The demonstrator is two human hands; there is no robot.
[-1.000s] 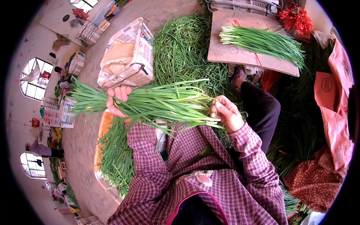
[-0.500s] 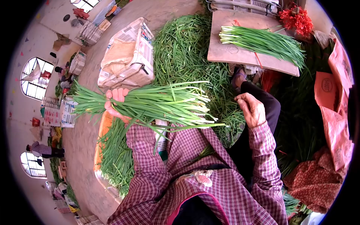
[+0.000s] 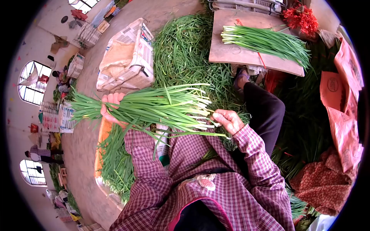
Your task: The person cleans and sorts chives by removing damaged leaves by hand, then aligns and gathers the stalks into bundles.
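A: Where does the green bunch (image 3: pixel 162 106) lie, and what has hold of it?

B: Held crosswise in front of the person, pale ends toward the right. Left hand (image 3: pixel 112 107): fingers curled firmly round the leafy part. Right hand (image 3: pixel 230 121): thumb and forefinger brought together at the pale ends, apparently nipping a strand (too fine to tell which one).

A: Handling?

B: Light, by the look of it. Leaves likely limp and easily bruised, pale ends stiffer; single strands would probably slide out of a slack grip. Best taken round the body, snug without crushing; the pale ends suit a pinch.

A: Containers?

B: White crate (image 3: pixel 144 69) ahead and to the left, perforated sides, tan cloth (image 3: pixel 119 57) in it; what lies beneath cannot be told. Orange-lined container (image 3: pixel 98 163) beside the left forearm, heaped with long greens (image 3: pixel 117 165), partly hidden by the sleeve.

A: And the tabletop (image 3: pixel 231 54)?

B: Carries a second bundle (image 3: pixel 266 44), neatly aligned, pale ends leftward; red strips (image 3: pixel 300 19) cluster near its far right corner.
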